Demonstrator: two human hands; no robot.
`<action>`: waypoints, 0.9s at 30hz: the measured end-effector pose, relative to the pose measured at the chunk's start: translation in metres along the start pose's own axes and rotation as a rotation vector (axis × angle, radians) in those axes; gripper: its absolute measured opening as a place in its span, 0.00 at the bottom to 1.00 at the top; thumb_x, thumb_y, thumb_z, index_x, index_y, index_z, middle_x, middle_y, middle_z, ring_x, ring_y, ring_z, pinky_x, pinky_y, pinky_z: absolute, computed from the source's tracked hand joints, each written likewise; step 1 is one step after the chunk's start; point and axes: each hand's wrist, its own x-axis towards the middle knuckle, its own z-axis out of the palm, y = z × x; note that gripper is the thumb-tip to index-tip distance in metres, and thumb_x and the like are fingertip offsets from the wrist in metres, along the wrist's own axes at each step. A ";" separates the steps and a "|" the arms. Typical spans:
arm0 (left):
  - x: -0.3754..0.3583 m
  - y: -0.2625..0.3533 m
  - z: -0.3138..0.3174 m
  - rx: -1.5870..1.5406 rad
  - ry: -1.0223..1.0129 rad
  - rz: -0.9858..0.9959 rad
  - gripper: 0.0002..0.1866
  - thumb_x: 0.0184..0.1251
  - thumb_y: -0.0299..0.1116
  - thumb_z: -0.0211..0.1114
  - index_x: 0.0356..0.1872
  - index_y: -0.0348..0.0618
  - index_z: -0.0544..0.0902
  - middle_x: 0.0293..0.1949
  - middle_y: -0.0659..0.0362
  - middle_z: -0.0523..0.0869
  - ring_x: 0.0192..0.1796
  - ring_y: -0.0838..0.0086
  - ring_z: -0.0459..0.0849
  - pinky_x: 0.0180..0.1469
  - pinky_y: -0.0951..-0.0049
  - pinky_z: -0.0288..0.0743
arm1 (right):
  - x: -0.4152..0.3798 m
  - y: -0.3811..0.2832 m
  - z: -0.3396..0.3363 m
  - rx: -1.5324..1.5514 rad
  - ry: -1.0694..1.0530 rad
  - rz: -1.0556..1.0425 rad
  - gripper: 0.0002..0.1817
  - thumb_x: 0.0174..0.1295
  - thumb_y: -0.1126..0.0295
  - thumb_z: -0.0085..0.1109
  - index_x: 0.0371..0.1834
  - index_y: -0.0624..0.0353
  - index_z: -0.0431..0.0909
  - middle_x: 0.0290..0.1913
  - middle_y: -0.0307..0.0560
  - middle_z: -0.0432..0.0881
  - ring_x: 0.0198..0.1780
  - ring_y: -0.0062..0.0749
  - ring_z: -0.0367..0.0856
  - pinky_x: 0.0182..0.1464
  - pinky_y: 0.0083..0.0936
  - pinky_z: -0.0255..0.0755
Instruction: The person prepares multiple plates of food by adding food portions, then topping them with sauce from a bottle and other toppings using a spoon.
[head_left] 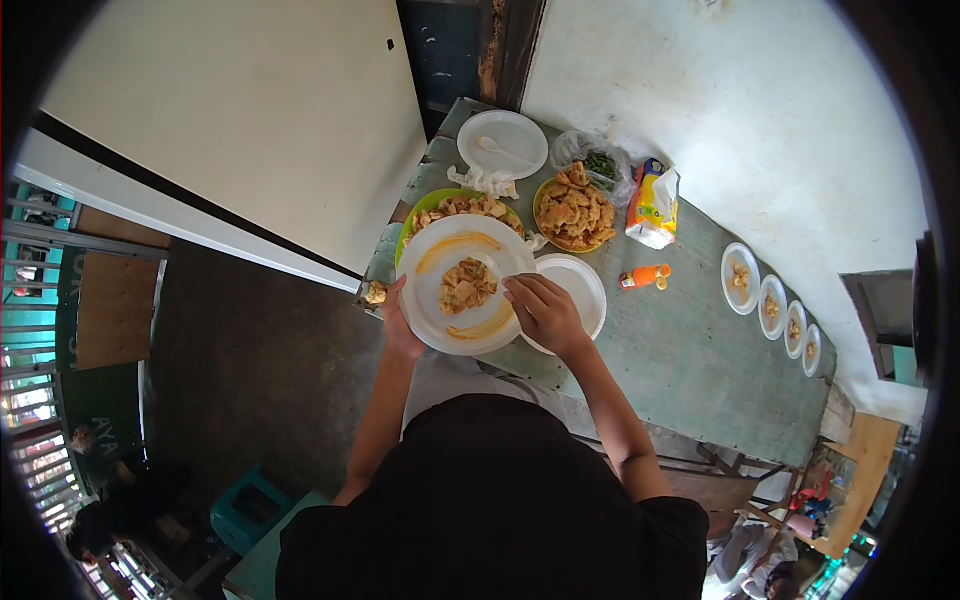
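Note:
My left hand (403, 322) grips the left rim of a white plate (430, 320), lifted over the table's edge. On that plate are a small heap of food pieces (467, 286) and two orange sauce streaks. My right hand (545, 310) is over the plate's right side with its fingers drawn together; what they hold, if anything, is hidden. Beneath my right hand lies another white plate (586, 288), partly covered. Behind the lifted plate is a green dish of food pieces (462, 204). A bowl of fried food (575, 210) stands beside it.
On the green table (690, 350) are an orange bottle (645, 276), a tissue pack (654, 205), a plastic bag of greens (600, 164) and a white plate with a spoon (520, 135). Several small plates of food line the wall side. A teal stool (250, 508) stands at lower left.

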 end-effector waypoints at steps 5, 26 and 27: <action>0.000 0.000 0.010 -0.008 -0.025 -0.013 0.30 0.66 0.48 0.47 0.64 0.41 0.64 0.59 0.50 0.73 0.61 0.60 0.72 0.63 0.59 0.66 | -0.008 -0.002 0.005 -0.021 0.022 0.014 0.12 0.54 0.78 0.60 0.41 0.65 0.74 0.36 0.51 0.81 0.39 0.43 0.81 0.39 0.33 0.78; 0.006 0.033 -0.003 0.071 0.082 0.053 0.28 0.67 0.48 0.46 0.63 0.40 0.66 0.58 0.51 0.74 0.60 0.61 0.73 0.62 0.60 0.67 | -0.026 0.010 0.004 0.136 0.760 0.621 0.19 0.72 0.66 0.37 0.42 0.70 0.77 0.34 0.49 0.82 0.34 0.29 0.77 0.39 0.22 0.70; 0.006 0.038 -0.004 0.072 0.083 0.052 0.28 0.67 0.48 0.46 0.63 0.40 0.66 0.58 0.51 0.74 0.60 0.61 0.73 0.62 0.60 0.67 | -0.027 0.010 0.002 0.162 0.825 0.675 0.20 0.72 0.63 0.38 0.42 0.69 0.77 0.34 0.49 0.82 0.34 0.27 0.77 0.39 0.22 0.69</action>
